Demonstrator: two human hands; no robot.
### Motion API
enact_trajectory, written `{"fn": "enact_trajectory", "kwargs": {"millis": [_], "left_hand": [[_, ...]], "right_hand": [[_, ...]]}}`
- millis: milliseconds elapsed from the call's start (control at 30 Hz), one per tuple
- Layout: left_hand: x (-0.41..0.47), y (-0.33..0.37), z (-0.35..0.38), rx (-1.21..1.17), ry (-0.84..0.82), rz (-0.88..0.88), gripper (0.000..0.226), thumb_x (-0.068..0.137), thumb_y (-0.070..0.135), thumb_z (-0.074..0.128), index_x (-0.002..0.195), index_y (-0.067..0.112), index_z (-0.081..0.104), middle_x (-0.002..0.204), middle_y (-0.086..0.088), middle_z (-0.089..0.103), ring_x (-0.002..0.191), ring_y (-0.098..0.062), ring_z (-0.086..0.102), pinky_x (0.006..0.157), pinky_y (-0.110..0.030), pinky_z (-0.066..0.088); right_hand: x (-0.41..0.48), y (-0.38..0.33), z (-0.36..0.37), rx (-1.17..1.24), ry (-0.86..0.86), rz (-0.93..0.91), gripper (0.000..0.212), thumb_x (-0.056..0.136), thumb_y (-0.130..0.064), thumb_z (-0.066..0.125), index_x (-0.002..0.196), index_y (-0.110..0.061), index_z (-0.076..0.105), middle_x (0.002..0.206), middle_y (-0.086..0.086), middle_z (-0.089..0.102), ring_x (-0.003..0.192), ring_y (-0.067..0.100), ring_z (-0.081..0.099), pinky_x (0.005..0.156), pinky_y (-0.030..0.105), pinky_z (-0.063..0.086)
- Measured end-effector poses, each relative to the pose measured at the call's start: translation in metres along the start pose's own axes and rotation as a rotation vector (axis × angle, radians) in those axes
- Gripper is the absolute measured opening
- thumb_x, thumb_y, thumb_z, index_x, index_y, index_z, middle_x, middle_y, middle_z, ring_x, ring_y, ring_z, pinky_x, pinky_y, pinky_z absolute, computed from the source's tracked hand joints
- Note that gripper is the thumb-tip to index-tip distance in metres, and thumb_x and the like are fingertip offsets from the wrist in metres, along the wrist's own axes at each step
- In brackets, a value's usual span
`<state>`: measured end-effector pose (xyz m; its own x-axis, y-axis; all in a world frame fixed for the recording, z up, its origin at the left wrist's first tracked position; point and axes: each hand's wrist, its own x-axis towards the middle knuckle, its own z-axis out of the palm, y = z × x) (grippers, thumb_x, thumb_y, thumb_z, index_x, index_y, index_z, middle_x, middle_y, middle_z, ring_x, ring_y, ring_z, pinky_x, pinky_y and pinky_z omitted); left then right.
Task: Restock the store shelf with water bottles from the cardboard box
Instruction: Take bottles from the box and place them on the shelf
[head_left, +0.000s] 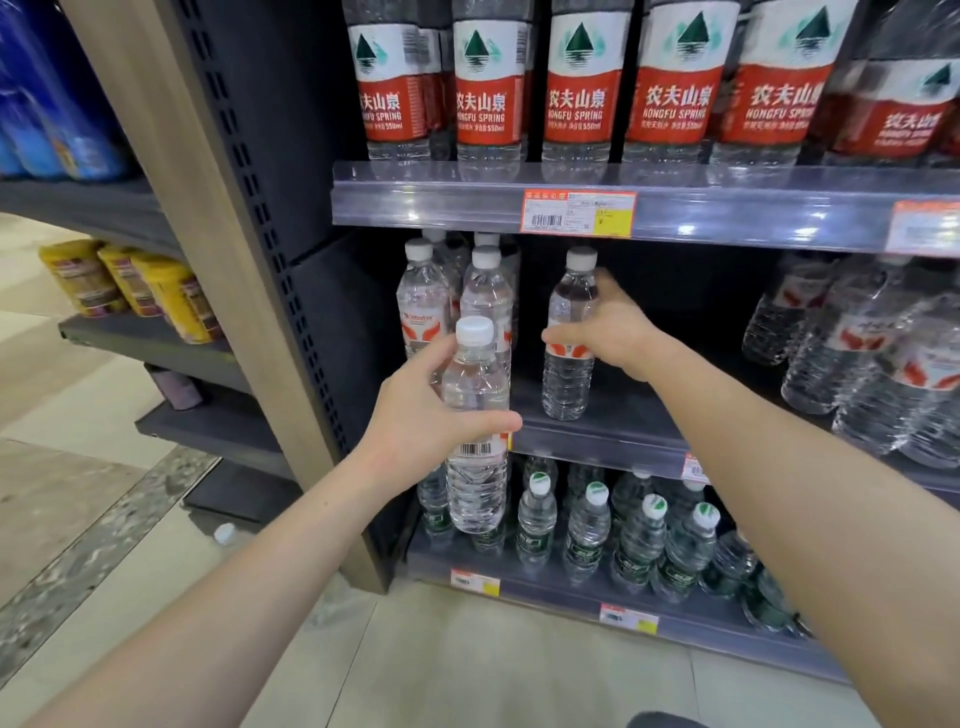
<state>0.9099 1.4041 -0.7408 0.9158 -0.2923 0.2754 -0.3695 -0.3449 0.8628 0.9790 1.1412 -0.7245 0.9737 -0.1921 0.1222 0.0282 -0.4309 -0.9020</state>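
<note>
My left hand (415, 421) grips a clear water bottle (475, 483) with a white cap, held upright in front of the middle shelf's edge (597, 441). My right hand (613, 332) is wrapped around a second white-capped water bottle (569, 379) that stands on the middle shelf. Behind the left bottle, several matching bottles (423, 306) stand in rows at the shelf's left end. The cardboard box is not in view.
Red-labelled bottles (483, 88) fill the upper shelf. Small green-capped bottles (587, 525) line the bottom shelf. Larger clear bottles (857, 358) crowd the middle shelf's right. A dark gap lies behind my right hand. Yellow jars (130, 283) sit on the neighbouring rack at left.
</note>
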Motion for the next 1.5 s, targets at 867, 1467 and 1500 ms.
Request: {"fn": "enact_trajectory", "kwargs": {"millis": [867, 1467, 1500], "left_hand": [[-0.01, -0.042, 0.015, -0.084, 0.075, -0.062, 0.075, 0.062, 0.031, 0.103, 0.123, 0.055, 0.066, 0.124, 0.016, 0.073, 0.115, -0.009, 0.071, 0.104, -0.046, 0.056], [0.002, -0.052, 0.014, -0.087, -0.009, -0.013, 0.078, 0.059, 0.037, 0.104, 0.127, 0.049, 0.066, 0.127, 0.014, 0.072, 0.118, -0.009, 0.069, 0.105, -0.044, 0.055], [0.003, -0.053, 0.015, -0.091, -0.008, -0.007, 0.08, 0.059, 0.039, 0.104, 0.128, 0.05, 0.065, 0.128, 0.014, 0.071, 0.119, -0.009, 0.069, 0.106, -0.044, 0.054]], "right_hand": [[0.047, 0.041, 0.024, -0.039, 0.145, -0.113, 0.102, 0.08, -0.023, 0.088, 0.16, -0.036, 0.026, 0.13, -0.007, 0.066, 0.11, 0.008, 0.06, 0.096, 0.024, 0.048], [0.081, 0.055, 0.027, -0.11, 0.166, -0.156, 0.1, 0.082, -0.029, 0.086, 0.159, -0.034, 0.024, 0.139, -0.004, 0.063, 0.122, 0.014, 0.06, 0.1, 0.026, 0.046], [0.081, 0.054, 0.026, -0.118, 0.167, -0.155, 0.1, 0.082, -0.029, 0.086, 0.16, -0.033, 0.024, 0.138, -0.004, 0.063, 0.123, 0.016, 0.061, 0.098, 0.025, 0.045]]}}
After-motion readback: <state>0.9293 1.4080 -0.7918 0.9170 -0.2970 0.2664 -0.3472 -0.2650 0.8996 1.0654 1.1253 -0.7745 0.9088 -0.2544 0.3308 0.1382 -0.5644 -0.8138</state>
